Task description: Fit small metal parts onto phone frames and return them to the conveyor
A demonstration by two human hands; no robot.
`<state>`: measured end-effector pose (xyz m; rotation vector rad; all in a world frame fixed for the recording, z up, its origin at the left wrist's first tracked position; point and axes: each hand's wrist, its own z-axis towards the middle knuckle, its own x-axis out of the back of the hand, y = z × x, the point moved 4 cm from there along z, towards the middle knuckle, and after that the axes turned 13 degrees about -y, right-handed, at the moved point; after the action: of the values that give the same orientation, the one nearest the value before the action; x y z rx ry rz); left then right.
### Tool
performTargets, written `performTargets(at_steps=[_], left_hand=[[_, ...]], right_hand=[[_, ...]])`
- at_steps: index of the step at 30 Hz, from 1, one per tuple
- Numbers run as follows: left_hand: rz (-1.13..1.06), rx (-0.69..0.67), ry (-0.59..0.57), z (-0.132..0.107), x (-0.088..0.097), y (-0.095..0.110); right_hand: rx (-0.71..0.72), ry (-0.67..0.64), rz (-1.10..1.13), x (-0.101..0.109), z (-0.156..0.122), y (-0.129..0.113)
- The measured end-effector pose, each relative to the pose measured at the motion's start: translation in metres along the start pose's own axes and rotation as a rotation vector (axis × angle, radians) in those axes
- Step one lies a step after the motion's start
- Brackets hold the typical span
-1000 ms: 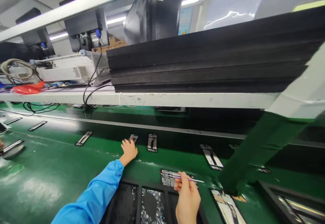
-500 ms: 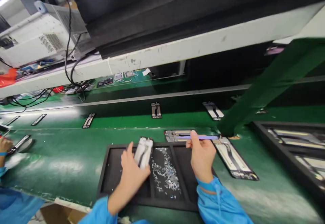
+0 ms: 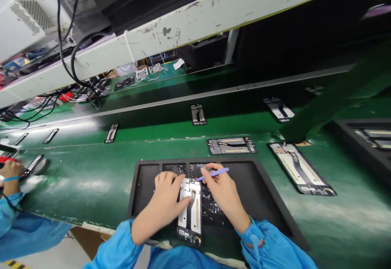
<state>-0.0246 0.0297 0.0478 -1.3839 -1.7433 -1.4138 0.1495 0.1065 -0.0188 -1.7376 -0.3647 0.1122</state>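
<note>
In my left hand point(image 3: 166, 193) is an opened phone body point(image 3: 194, 216), gripped by its left edge with my thumb lying across its face. The phone shows pale metal plates and a dark ribbon cable, and lies over the black compartment tray point(image 3: 273, 193). Between thumb and fingers, my right hand point(image 3: 222, 189) pinches a thin purple tweezer-like tool point(image 3: 216, 172). Its tip meets the phone's upper right part; whether it grips anything there is too small to tell. Tiny shiny parts point(image 3: 214, 204) are scattered in the tray's middle section, partly hidden by the phone and my hands.
Behind the tray lies another phone body point(image 3: 232, 145), and a larger-looking one point(image 3: 301, 169) sits to its right. Several more rest along the green bench point(image 3: 82, 183). A green post point(image 3: 320, 106) and a shelf beam point(image 3: 183, 33) cross overhead. At far left, a co-worker's hand point(image 3: 12, 171) works.
My left hand has brought the phone body nearer to me and laid it lower over the tray. My right hand has moved left, taking the purple tool's tip down to the phone.
</note>
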Motion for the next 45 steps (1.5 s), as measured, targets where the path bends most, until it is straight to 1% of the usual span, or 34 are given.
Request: performTargets(at_steps=[2,4,6,8,10,13,19,23,25,27,29,30,31,32,33,35,36,38,42,45], left_hand=[[0.022,-0.148,-0.115,0.029,0.021,-0.005],[0.019,-0.275,-0.208,0.056,0.031,-0.008],[0.001,-0.385,-0.305,0.077,0.03,-0.011],[-0.013,-0.456,-0.365,0.088,0.025,-0.013],[-0.027,-0.483,-0.379,0.093,0.018,-0.015],[-0.061,-0.476,-0.365,0.092,0.012,-0.018],[-0.074,-0.473,-0.332,0.091,0.008,-0.019],[-0.038,-0.486,-0.295,0.089,0.005,-0.017],[-0.017,-0.491,-0.277,0.089,0.004,-0.016],[-0.001,-0.499,-0.261,0.089,0.003,-0.016],[0.014,-0.505,-0.248,0.089,0.002,-0.015],[0.023,-0.505,-0.242,0.09,0.002,-0.015],[0.034,-0.505,-0.235,0.091,0.001,-0.015],[0.046,-0.503,-0.228,0.092,-0.001,-0.015],[0.06,-0.501,-0.22,0.094,-0.002,-0.015],[0.091,-0.499,-0.204,0.095,-0.004,-0.014],[0.108,-0.5,-0.197,0.096,-0.006,-0.014],[0.145,-0.508,-0.186,0.096,-0.008,-0.014],[0.217,-0.515,-0.157,0.096,-0.01,-0.016],[0.246,-0.527,-0.14,0.097,-0.009,-0.018]], right_hand=[[0.01,0.009,-0.008,0.0,0.001,0.001],[0.021,0.018,0.001,-0.001,0.003,0.002],[0.025,0.027,0.02,-0.002,0.006,0.004],[0.021,0.043,0.042,-0.002,0.008,0.006],[0.008,0.071,0.056,0.0,0.008,0.009],[-0.024,0.108,0.035,0.004,0.004,0.012],[-0.087,0.054,-0.044,0.007,0.0,0.012],[-0.084,0.064,0.051,0.006,0.001,0.008],[-0.047,0.12,0.129,0.01,0.001,0.004],[0.019,0.228,0.189,0.021,-0.002,-0.002],[0.081,0.327,0.189,0.037,-0.006,-0.007],[0.103,0.349,0.15,0.045,-0.009,-0.008],[0.12,0.339,0.079,0.052,-0.012,-0.01],[0.138,0.302,-0.013,0.058,-0.014,-0.011],[0.163,0.237,-0.114,0.062,-0.016,-0.012],[0.217,0.064,-0.283,0.065,-0.019,-0.011],[0.235,-0.016,-0.334,0.065,-0.02,-0.008],[0.23,-0.13,-0.384,0.065,-0.02,-0.002],[0.171,-0.24,-0.417,0.063,-0.014,0.007],[0.16,-0.243,-0.429,0.062,-0.011,0.008]])
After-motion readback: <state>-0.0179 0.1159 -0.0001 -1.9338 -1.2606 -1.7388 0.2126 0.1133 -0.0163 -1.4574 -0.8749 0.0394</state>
